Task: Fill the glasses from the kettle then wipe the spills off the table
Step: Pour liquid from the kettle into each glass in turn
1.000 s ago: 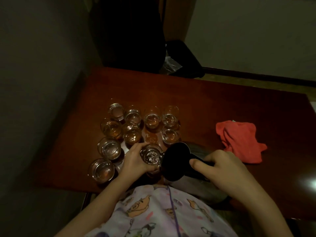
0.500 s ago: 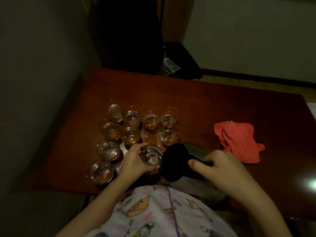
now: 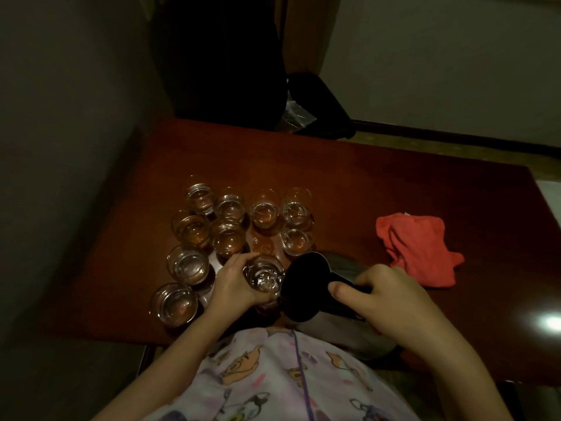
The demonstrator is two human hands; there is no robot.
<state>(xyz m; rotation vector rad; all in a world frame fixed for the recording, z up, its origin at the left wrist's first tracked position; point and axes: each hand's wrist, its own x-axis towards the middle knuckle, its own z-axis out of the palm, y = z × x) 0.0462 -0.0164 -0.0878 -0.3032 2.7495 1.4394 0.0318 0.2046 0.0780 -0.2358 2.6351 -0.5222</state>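
Two hands share the pouring step. The left hand (image 3: 235, 282) has its fingers and thumb curled round a small glass (image 3: 263, 276), held near the middle of the bench's near edge, seemingly lifted or steadied just above the wood. The right hand (image 3: 384, 296) grips the dark handle of the kettle (image 3: 306, 288), thumb laid along the top, with the kettle tipped so its open dark mouth faces the held glass and its rim almost meets the glass's lip. Water glints inside that glass, so I judge the fill to be under way, though no stream can be made out in the dim light. Beyond the left hand stand nine more glasses (image 3: 227, 237) in a loose cluster toward the bench's (image 3: 394, 183) left side, most holding liquid; how full each one is cannot be read with certainty. A small wet patch (image 3: 263, 247) shines on the wood between the cluster and the held glass. A red cloth (image 3: 420, 249) lies crumpled toward the right edge, well apart from the glasses and untouched. The next move calls for levelling the kettle gently once the glass is full, setting the glass down among the others without knocking them, then, if none remains unfilled, parking the kettle and reaching for the cloth to wipe the patch.
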